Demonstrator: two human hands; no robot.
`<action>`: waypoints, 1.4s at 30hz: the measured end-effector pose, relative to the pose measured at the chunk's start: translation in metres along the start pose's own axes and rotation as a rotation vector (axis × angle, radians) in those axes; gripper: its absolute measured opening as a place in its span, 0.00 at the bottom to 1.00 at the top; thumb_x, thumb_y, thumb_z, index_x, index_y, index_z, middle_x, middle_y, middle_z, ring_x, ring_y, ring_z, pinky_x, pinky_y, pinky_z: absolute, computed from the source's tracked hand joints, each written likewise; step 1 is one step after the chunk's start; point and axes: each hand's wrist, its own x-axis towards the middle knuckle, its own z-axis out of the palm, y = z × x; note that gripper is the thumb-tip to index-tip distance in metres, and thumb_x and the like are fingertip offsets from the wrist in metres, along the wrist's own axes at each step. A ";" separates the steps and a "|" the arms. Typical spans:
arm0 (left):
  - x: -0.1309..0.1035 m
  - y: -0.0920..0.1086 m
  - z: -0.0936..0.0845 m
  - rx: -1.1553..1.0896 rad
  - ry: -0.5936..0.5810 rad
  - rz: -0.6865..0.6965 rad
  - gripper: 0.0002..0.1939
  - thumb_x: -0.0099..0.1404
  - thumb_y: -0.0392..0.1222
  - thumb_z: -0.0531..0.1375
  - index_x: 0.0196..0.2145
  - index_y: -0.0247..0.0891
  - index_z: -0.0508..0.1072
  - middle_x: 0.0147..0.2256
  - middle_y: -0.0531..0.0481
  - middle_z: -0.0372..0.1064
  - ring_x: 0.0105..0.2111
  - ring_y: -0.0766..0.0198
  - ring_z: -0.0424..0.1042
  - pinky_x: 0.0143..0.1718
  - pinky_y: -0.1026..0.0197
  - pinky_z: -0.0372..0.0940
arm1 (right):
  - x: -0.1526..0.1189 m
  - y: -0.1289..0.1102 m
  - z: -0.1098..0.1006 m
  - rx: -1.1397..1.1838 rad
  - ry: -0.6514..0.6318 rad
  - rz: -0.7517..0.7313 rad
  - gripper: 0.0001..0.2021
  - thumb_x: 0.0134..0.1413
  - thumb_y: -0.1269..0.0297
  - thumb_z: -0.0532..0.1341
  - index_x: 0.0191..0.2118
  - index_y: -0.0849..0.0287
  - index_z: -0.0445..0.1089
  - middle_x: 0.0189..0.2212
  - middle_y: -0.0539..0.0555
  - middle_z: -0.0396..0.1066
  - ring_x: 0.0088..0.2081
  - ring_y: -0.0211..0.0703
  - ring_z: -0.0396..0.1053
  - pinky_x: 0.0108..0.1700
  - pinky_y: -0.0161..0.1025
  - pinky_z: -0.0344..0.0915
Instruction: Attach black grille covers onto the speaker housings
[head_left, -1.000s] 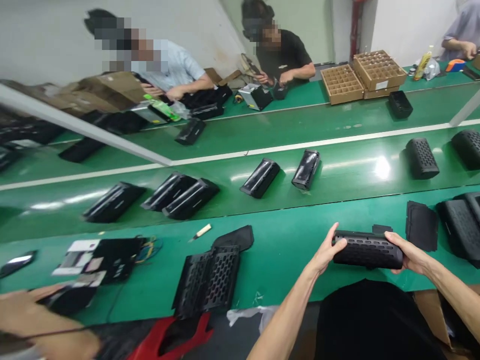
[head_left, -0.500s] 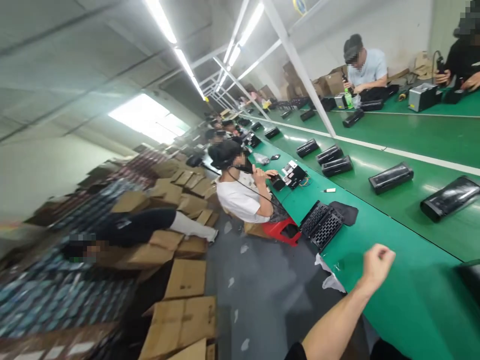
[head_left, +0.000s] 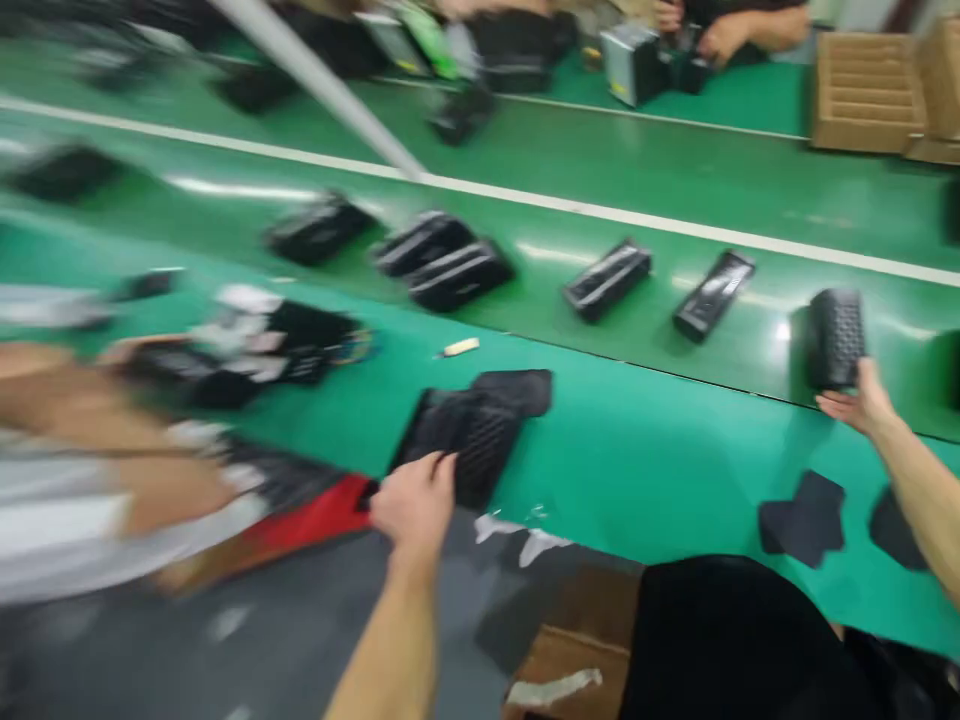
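Grey floor — green worktable — pale slanting post.

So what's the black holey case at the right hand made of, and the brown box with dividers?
The perforated black case looks like matte plastic: barely shiny, with regular holes; painted metal is possible. The divided box seems dull cardboard: plain brown, thin inner walls.

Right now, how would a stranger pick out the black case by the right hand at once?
Start at the white line and look just below it, along the glossy green strip. Toward the right, past the last shiny case, is the black case. Unlike that neighbour, it shows a holed face, and the right hand is at its near end.
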 end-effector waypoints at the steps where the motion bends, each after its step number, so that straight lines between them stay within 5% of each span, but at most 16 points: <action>1: 0.010 -0.009 0.012 0.078 0.057 0.019 0.15 0.66 0.49 0.57 0.37 0.38 0.78 0.36 0.41 0.75 0.42 0.46 0.71 0.44 0.51 0.63 | -0.002 0.009 -0.028 -0.043 0.070 0.007 0.17 0.72 0.55 0.64 0.59 0.59 0.72 0.53 0.58 0.74 0.47 0.48 0.77 0.48 0.49 0.77; 4: 0.033 -0.037 0.041 0.145 0.159 0.254 0.24 0.66 0.60 0.51 0.37 0.41 0.79 0.30 0.45 0.72 0.32 0.50 0.69 0.32 0.57 0.58 | -0.036 0.049 -0.063 -0.173 0.123 -0.025 0.15 0.68 0.52 0.66 0.46 0.61 0.74 0.37 0.51 0.76 0.32 0.41 0.74 0.36 0.41 0.73; 8: 0.029 -0.046 0.042 0.127 0.235 0.366 0.27 0.66 0.61 0.48 0.37 0.40 0.80 0.22 0.47 0.65 0.24 0.55 0.61 0.27 0.60 0.48 | -0.114 0.122 -0.048 -0.316 0.006 -0.086 0.19 0.52 0.45 0.71 0.26 0.54 0.68 0.19 0.46 0.68 0.24 0.43 0.66 0.30 0.39 0.61; 11: 0.019 -0.037 0.025 0.038 0.286 0.423 0.24 0.67 0.58 0.51 0.36 0.41 0.80 0.24 0.46 0.68 0.25 0.54 0.64 0.28 0.58 0.53 | -0.158 0.168 -0.045 -0.395 0.021 -0.093 0.16 0.45 0.48 0.69 0.25 0.51 0.66 0.18 0.46 0.66 0.23 0.45 0.64 0.30 0.40 0.56; 15: 0.017 -0.025 0.005 -0.065 0.378 0.461 0.19 0.66 0.57 0.57 0.37 0.43 0.81 0.29 0.44 0.73 0.33 0.46 0.73 0.35 0.49 0.67 | -0.172 0.198 -0.050 -0.409 0.086 -0.111 0.13 0.45 0.47 0.65 0.26 0.51 0.70 0.25 0.52 0.69 0.29 0.50 0.67 0.32 0.42 0.56; 19: 0.001 0.008 0.018 -0.097 0.439 0.602 0.28 0.70 0.61 0.52 0.41 0.38 0.83 0.32 0.40 0.78 0.34 0.45 0.77 0.34 0.48 0.72 | -0.167 0.203 -0.056 -0.309 0.077 -0.149 0.16 0.48 0.43 0.63 0.27 0.51 0.75 0.29 0.55 0.74 0.34 0.54 0.70 0.38 0.45 0.62; 21: -0.029 0.041 0.043 -0.143 0.280 0.781 0.25 0.73 0.57 0.52 0.43 0.38 0.83 0.38 0.40 0.81 0.38 0.50 0.78 0.38 0.54 0.72 | -0.164 0.203 -0.062 -0.233 0.072 -0.146 0.18 0.48 0.41 0.64 0.29 0.52 0.76 0.29 0.56 0.75 0.34 0.55 0.71 0.39 0.46 0.63; 25: -0.114 0.126 0.117 -0.244 -0.269 1.043 0.19 0.78 0.49 0.52 0.47 0.41 0.82 0.44 0.43 0.81 0.42 0.57 0.79 0.44 0.60 0.70 | -0.155 0.196 -0.078 -0.032 0.062 -0.098 0.24 0.49 0.35 0.65 0.29 0.54 0.74 0.22 0.52 0.71 0.29 0.52 0.69 0.34 0.44 0.62; 30: -0.181 0.199 0.184 -0.308 -0.495 1.162 0.14 0.77 0.47 0.56 0.43 0.45 0.83 0.36 0.47 0.78 0.39 0.60 0.76 0.41 0.62 0.69 | -0.147 0.171 -0.097 0.334 -0.062 -0.039 0.23 0.45 0.36 0.71 0.30 0.52 0.73 0.25 0.51 0.75 0.31 0.50 0.72 0.37 0.44 0.69; 34: -0.189 0.218 0.187 -0.440 -0.600 1.115 0.13 0.74 0.49 0.59 0.46 0.44 0.82 0.42 0.43 0.78 0.47 0.53 0.75 0.53 0.52 0.70 | -0.157 0.144 -0.100 0.580 -0.255 0.041 0.20 0.48 0.41 0.71 0.37 0.53 0.77 0.38 0.60 0.82 0.43 0.59 0.79 0.50 0.55 0.73; 38: -0.212 0.227 0.168 -0.598 -0.719 1.000 0.26 0.74 0.56 0.58 0.62 0.41 0.73 0.57 0.36 0.75 0.55 0.50 0.73 0.58 0.46 0.70 | -0.170 0.121 -0.086 0.695 -0.451 0.158 0.19 0.52 0.44 0.69 0.41 0.52 0.78 0.43 0.61 0.83 0.51 0.65 0.79 0.56 0.61 0.72; 40: -0.232 0.229 0.157 -0.766 -1.003 0.830 0.31 0.74 0.61 0.57 0.65 0.38 0.69 0.54 0.35 0.77 0.48 0.53 0.79 0.49 0.50 0.74 | -0.172 0.113 -0.075 0.715 -0.536 0.212 0.18 0.54 0.44 0.68 0.42 0.51 0.78 0.44 0.61 0.83 0.54 0.67 0.78 0.56 0.62 0.72; 42: -0.250 0.230 0.146 -0.988 -1.359 0.490 0.37 0.66 0.65 0.65 0.61 0.34 0.72 0.47 0.35 0.80 0.40 0.54 0.81 0.41 0.53 0.75 | -0.172 0.107 -0.063 0.715 -0.605 0.260 0.17 0.55 0.44 0.67 0.40 0.51 0.78 0.45 0.61 0.83 0.56 0.69 0.76 0.57 0.62 0.72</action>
